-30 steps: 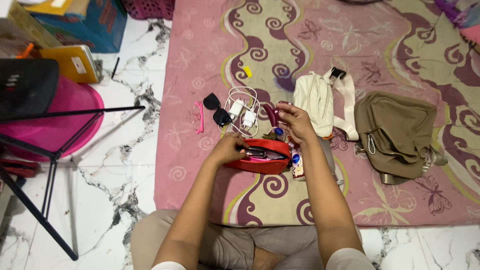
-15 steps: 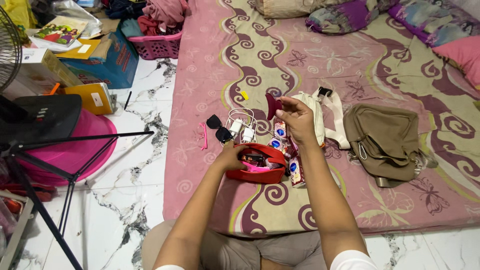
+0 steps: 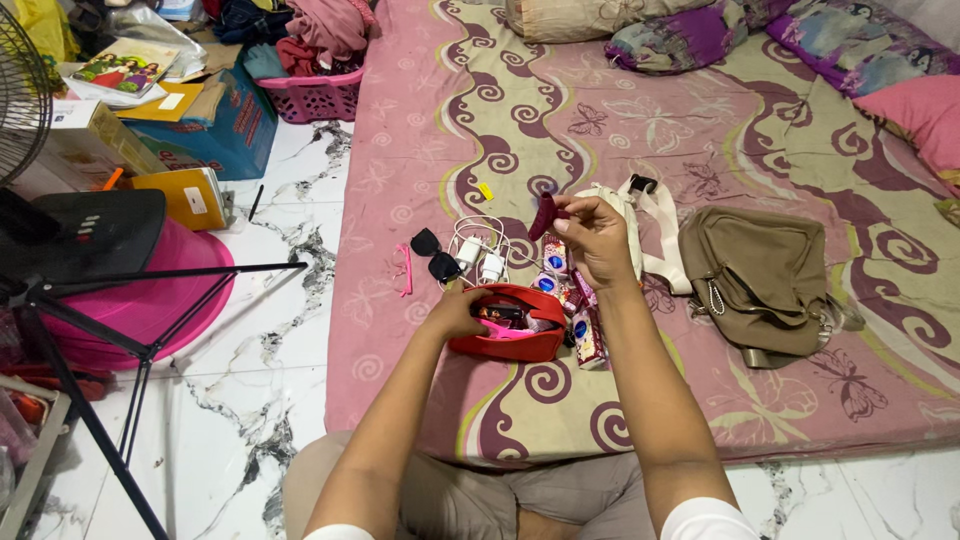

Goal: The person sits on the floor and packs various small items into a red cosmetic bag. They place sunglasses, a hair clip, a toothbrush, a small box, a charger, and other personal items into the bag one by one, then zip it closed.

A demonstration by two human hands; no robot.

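Both hands busy over red pouch (image 3: pixel 508 334) on mattress (image 3: pixel 700 130)
Left hand (image 3: pixel 455 311) fingers grip pouch rim; right hand (image 3: pixel 592 238) fingers pinch maroon clip (image 3: pixel 543 215) above it, chargers (image 3: pixel 482 257) beside

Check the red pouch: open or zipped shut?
Open. The red pouch gapes at the top, contents showing inside, with the left hand holding its edge.

Two bags (image 3: pixel 760 275) (image 3: pixel 625 225), one red pouch (image 3: pixel 510 335), two chargers (image 3: pixel 480 260).
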